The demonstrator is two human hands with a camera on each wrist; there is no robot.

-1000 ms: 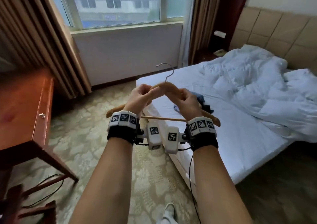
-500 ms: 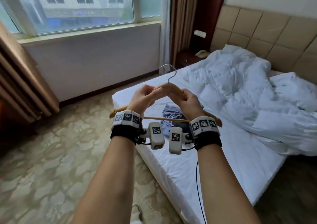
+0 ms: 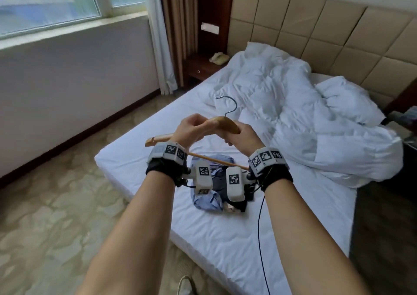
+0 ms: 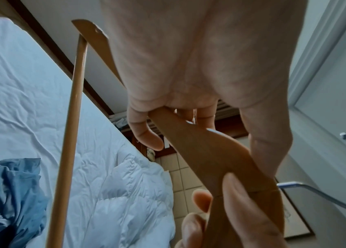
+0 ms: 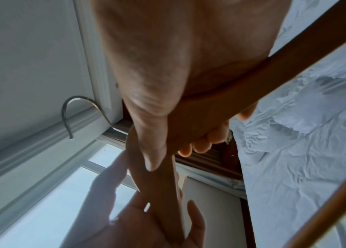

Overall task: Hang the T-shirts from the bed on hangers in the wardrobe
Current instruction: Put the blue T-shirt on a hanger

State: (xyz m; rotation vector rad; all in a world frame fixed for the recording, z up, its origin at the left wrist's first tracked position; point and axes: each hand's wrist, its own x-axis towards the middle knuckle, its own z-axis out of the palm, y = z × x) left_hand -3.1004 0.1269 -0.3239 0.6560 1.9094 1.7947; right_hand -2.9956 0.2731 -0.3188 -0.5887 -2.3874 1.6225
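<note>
The head camera is looking forward and down from above the forearms, taking in the bed point(image 3: 225, 238) and the window wall. Each wrist camera is sitting close under its palm, peering up along the fingers — the left toward the headboard end, the right toward the window. All three are sharing the wooden hanger point(image 3: 228, 123) and the white bedding.

Bare forearms, black wristbands point(image 3: 162, 169) with white marker-printed blocks, thin black cable point(image 3: 261, 238) off the right.

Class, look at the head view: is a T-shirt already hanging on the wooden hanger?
No, the hanger is bare, and the T-shirts lie crumpled on the bed.
</note>
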